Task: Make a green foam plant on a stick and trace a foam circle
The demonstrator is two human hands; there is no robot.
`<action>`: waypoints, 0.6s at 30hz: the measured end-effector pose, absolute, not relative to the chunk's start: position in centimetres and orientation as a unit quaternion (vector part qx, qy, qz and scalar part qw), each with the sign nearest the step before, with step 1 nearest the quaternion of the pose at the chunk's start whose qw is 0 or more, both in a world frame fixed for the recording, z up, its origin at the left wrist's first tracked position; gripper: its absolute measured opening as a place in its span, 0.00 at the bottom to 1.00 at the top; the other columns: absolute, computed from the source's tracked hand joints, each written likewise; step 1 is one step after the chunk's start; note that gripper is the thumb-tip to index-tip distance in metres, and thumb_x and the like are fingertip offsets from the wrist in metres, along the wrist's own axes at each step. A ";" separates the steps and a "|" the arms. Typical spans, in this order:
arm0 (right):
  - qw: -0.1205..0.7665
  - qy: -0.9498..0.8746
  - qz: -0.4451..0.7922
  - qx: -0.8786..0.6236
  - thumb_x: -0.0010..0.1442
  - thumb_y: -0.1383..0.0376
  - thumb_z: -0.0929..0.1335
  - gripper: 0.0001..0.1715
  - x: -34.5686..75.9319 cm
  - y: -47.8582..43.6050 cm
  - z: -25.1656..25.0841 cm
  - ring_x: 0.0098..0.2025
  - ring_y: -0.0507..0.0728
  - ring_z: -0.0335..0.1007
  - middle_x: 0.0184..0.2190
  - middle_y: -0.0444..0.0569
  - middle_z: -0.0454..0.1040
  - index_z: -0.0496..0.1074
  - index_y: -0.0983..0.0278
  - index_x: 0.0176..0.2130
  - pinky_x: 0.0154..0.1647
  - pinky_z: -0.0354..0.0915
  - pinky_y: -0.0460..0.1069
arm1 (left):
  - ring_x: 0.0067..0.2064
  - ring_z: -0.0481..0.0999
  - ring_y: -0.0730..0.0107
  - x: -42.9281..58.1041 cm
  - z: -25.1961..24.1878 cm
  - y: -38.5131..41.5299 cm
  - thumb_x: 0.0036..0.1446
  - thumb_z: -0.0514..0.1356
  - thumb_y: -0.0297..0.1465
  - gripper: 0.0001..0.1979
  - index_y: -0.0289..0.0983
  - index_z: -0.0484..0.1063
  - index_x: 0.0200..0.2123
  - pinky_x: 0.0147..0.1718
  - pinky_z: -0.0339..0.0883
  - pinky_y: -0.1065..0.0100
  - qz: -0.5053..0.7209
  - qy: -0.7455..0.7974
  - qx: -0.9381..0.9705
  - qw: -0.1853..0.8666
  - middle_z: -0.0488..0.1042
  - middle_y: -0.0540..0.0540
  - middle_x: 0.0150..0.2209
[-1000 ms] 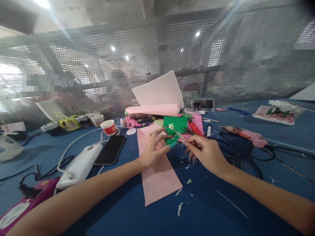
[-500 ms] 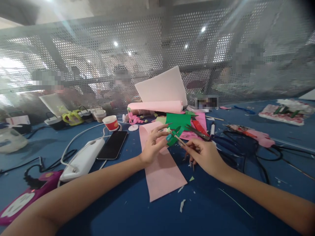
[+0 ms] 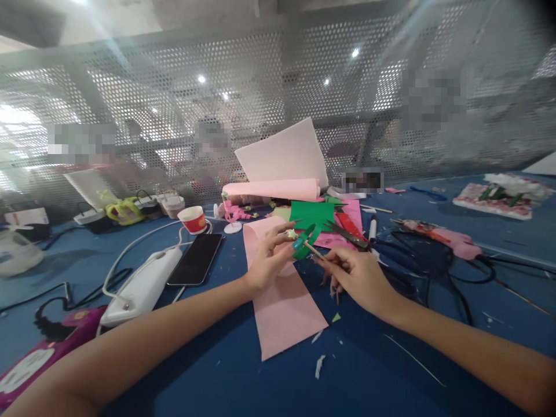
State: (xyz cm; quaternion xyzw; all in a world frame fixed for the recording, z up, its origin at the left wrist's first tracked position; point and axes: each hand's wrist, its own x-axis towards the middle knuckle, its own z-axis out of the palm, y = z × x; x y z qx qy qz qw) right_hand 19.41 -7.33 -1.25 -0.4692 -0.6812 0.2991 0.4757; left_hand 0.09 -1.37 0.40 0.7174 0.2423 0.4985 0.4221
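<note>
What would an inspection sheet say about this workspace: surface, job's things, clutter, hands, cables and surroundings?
Surface: blue table, scraps near the pink sheet.
Job's things: pale green star, thin stick.
Clutter: green sheet, scissors, phone, cup.
Hands: right hand pinches the stick; left hand has the star at its fingertips, grip unclear.
Cables: white cable by the power strip; black cable at right.
Surroundings: perforated screen beyond the table.

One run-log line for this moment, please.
Left hand: at pale-green star; Right hand: pinching thin wooden stick; Under left: pink sheet; Nearby: scissors, green sheet, smartphone
</note>
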 end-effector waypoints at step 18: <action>0.464 -0.712 0.271 -0.452 0.61 0.59 0.65 0.12 19.6 -7.9 -0.8 0.14 0.52 0.67 0.16 0.43 0.69 0.68 0.62 0.28 0.15 0.66 0.46 | 0.54 0.70 0.59 0.4 0.4 -1.8 0.48 0.68 0.33 0.34 0.47 0.56 0.55 0.54 0.60 0.54 0.461 0.129 0.687 0.547 0.71 0.43 0.52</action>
